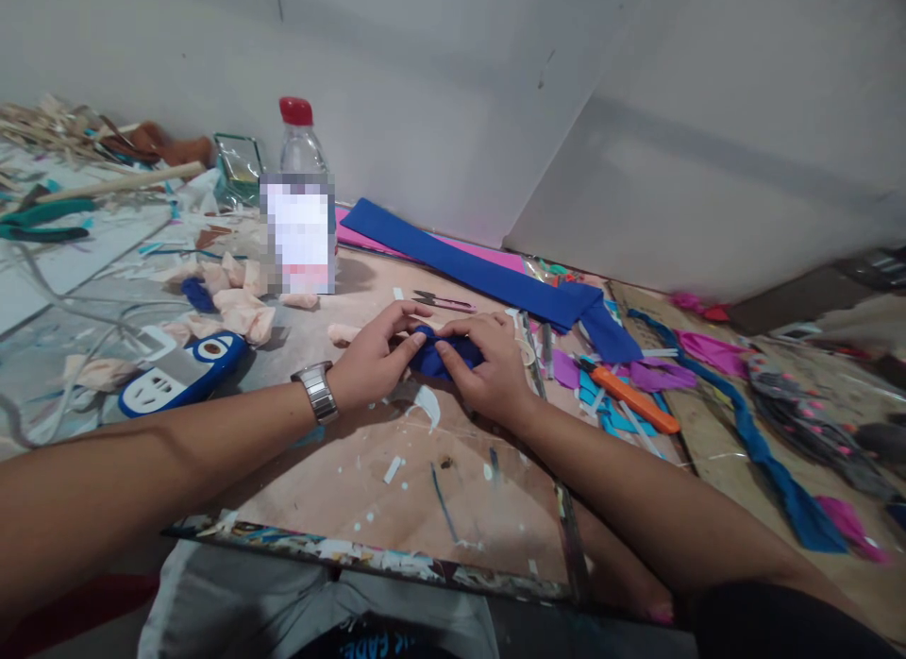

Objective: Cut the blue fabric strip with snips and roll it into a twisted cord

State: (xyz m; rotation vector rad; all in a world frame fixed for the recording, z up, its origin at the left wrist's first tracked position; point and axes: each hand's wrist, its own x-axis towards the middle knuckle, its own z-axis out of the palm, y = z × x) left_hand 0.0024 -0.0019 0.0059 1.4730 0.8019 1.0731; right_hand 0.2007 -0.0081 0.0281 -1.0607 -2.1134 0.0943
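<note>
Littered wooden board (495,517) fills the foreground. Over it, the left hand (378,357) and right hand (488,366) have thumbs and fingers nearly closed, pinching a bunched blue cloth (431,362) between them. It looks partly shaped, unfinished; fingers hide its folds and underside. Beyond lie snips (453,304), then a blue strip (453,260), apparently unworked. Pixelation masks the bottle's (297,151) lower part.

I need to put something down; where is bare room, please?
Mostly bare, few scraps: the board from right hand to near edge. Smaller patch: between bottle and snips. Crowded: around power strip, left; around orange cutter, right.
</note>
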